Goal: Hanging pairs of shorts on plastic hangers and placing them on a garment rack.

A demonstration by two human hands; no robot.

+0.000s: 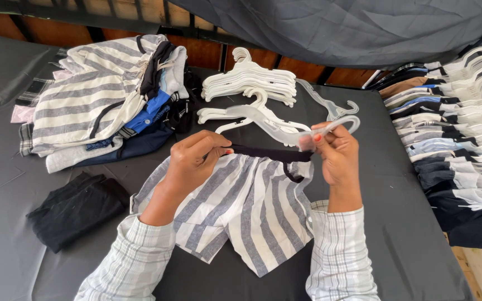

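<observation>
striped shorts (246,214) lie flat near the person, black waistband (271,153) running left to right between both hands. left hand (193,161) pinches the waistband; right hand (337,153) pinches its right end against a clear hanger (277,127).

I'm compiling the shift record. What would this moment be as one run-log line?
left hand: grips black waistband of striped shorts | right hand: holds clear hanger at waistband | folded clothes pile left
</observation>
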